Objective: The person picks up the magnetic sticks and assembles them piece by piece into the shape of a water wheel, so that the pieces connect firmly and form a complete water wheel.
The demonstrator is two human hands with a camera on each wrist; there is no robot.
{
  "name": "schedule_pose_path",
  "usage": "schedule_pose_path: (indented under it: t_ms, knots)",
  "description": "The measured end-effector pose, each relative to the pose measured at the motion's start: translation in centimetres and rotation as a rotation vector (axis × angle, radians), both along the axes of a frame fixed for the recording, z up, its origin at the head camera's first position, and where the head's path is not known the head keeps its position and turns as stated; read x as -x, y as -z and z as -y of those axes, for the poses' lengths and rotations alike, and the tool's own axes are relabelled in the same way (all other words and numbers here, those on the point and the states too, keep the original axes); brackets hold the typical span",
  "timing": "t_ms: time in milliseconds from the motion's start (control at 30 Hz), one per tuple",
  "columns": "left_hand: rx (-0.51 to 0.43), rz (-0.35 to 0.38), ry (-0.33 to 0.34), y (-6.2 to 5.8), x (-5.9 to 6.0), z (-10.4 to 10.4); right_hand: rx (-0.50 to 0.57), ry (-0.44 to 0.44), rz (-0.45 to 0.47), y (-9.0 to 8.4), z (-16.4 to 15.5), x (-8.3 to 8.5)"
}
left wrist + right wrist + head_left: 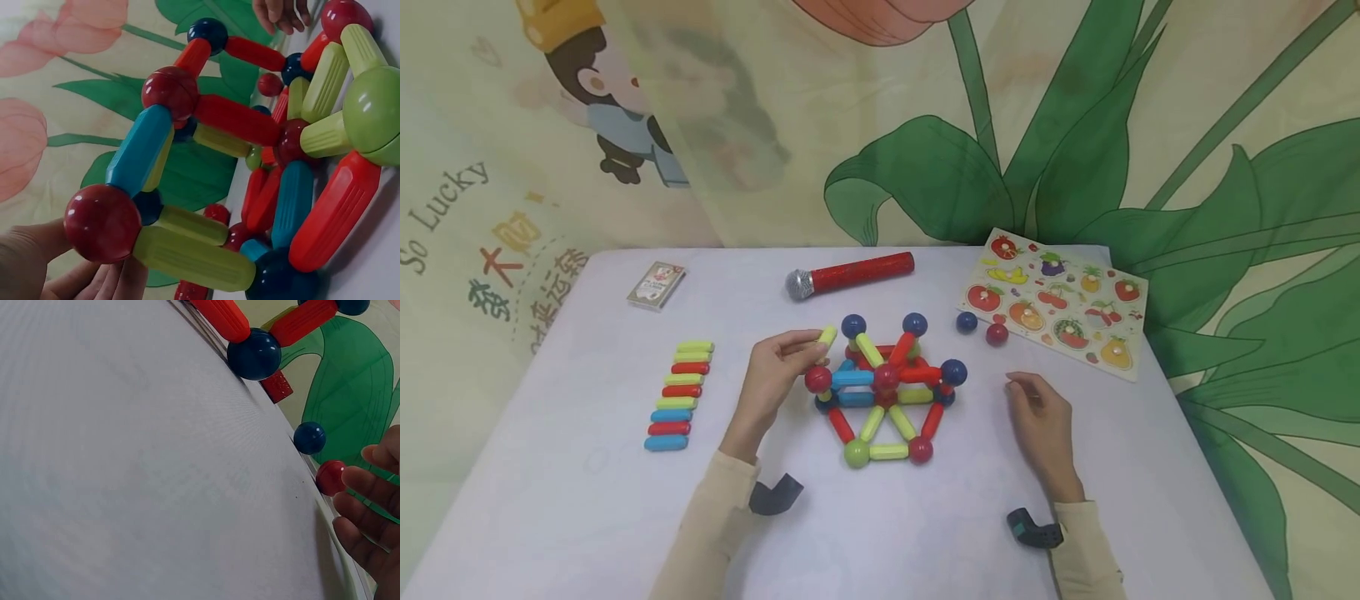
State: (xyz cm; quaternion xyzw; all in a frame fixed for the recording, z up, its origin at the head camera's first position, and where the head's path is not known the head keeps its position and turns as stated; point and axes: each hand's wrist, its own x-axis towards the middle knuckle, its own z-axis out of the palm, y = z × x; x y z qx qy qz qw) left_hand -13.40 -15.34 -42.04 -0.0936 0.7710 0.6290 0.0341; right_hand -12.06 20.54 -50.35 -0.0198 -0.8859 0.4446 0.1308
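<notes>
A structure of magnetic sticks and balls stands mid-table, with red, blue and yellow-green sticks joined by balls. My left hand is at its left side and pinches a yellow-green stick by a red ball. In the left wrist view the structure fills the frame, with my left hand below a red ball. My right hand rests on the table right of the structure, fingers loosely curled, holding nothing. Its fingers lie near a loose red ball.
A row of spare sticks lies at the left. Behind are a card box, a red toy microphone and a fruit puzzle board. Loose blue and red balls sit beside the board.
</notes>
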Motion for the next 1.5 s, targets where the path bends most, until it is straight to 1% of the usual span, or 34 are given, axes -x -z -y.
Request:
schedule_pose_path:
  t_ms: [100,233,367,500,600,733,800,900,967,1033,1133,1233,1300,1367,1500]
  knots:
    - [-0.004,0.05,0.009,0.2,0.3,-0.3,-0.002,0.004,0.003,0.1,0.0,0.0]
    - [0.022,0.08,0.021,0.3,0.5,-0.5,-0.012,0.004,0.001,0.1,0.0,0.0]
    - [0.061,0.09,0.036,0.2,0.6,-0.6,-0.007,0.0,-0.001,0.1,0.0,0.1]
    - [0.099,0.094,0.072,0.1,0.6,-0.7,0.0,0.001,0.009,0.0,0.0,0.0]
    - [0.108,0.089,0.098,0.0,0.6,-0.9,-0.004,0.003,0.014,0.0,-0.1,0.0]
    - [0.106,0.084,0.102,0.0,0.5,-1.0,-0.005,0.001,0.012,0.1,-0.2,0.0]
    - [0.114,0.072,0.099,0.2,0.5,-0.9,0.003,-0.002,0.011,0.1,-0.1,0.0]
    - [0.125,0.048,0.091,0.9,0.2,-0.3,0.011,-0.012,0.03,0.1,-0.1,0.0]
    - [0.128,0.048,0.084,1.8,-0.2,0.4,0.015,-0.038,0.059,0.0,0.1,0.0]
    - [0.123,0.06,0.101,2.8,-0.9,1.3,0.008,-0.086,0.1,-0.2,0.4,-0.1]
    - [0.126,0.065,0.175,4.5,-1.8,2.5,-0.008,-0.189,0.161,-0.6,1.6,-0.4]
    - [0.124,0.054,0.265,5.7,-2.5,3.0,0.004,-0.286,0.189,-0.9,3.3,-0.5]
    - [0.137,0.033,0.292,6.3,-2.8,3.0,0.02,-0.319,0.186,-0.9,4.3,-0.5]
    - [0.145,0.025,0.293,6.5,-3.1,2.8,0.041,-0.331,0.178,-0.9,4.9,-0.3]
    - [0.183,-0.013,0.264,6.8,-3.7,2.5,0.068,-0.316,0.165,-0.5,5.6,0.1]
